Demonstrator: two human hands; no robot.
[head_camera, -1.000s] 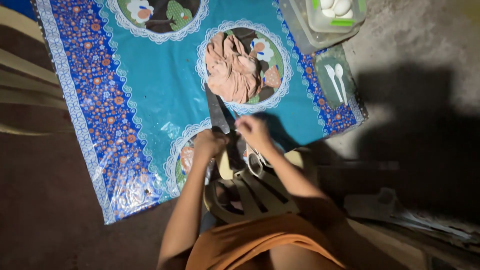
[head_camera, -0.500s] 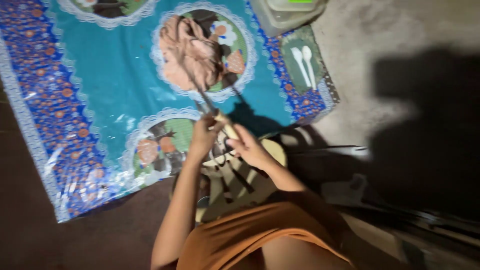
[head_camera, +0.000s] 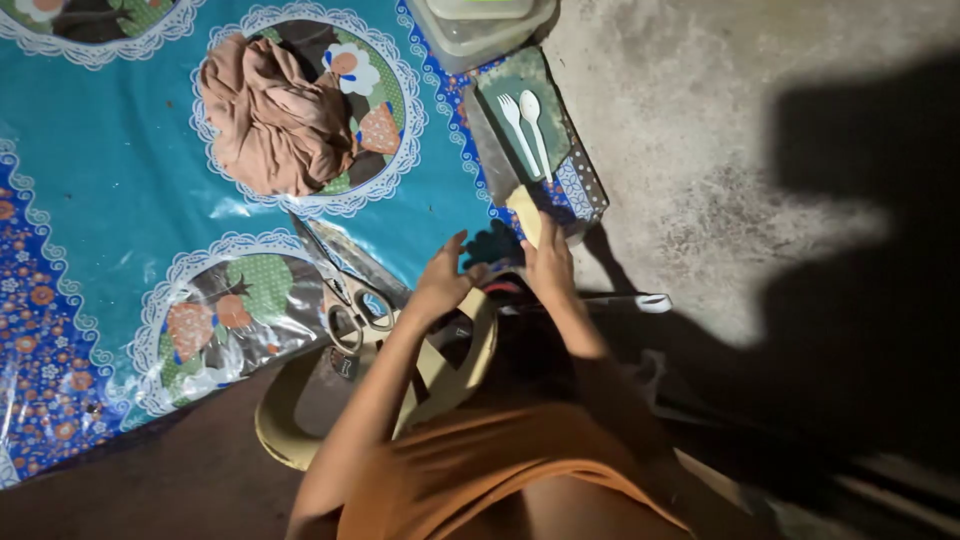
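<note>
My right hand (head_camera: 548, 262) grips the cream handle of a large knife (head_camera: 523, 212). Its grey blade points away from me along the right edge of the blue flowered mat (head_camera: 120, 230). My left hand (head_camera: 440, 285) hovers with fingers apart, holding nothing, just right of a pair of scissors (head_camera: 350, 305) that lies on the mat. A crumpled pink cloth (head_camera: 275, 115) rests farther up the mat. I sit on a cream plastic stool (head_camera: 290, 420).
A white plastic fork and spoon (head_camera: 525, 125) lie on a dark green plate right beside the knife blade. A clear plastic container (head_camera: 480, 30) stands at the mat's top edge. Bare concrete floor (head_camera: 700, 150) lies to the right, crossed by deep shadow.
The knife has swung from the middle of the mat to its right edge, in my right hand. The scissors now lie on the mat. My left hand has let go and opened.
</note>
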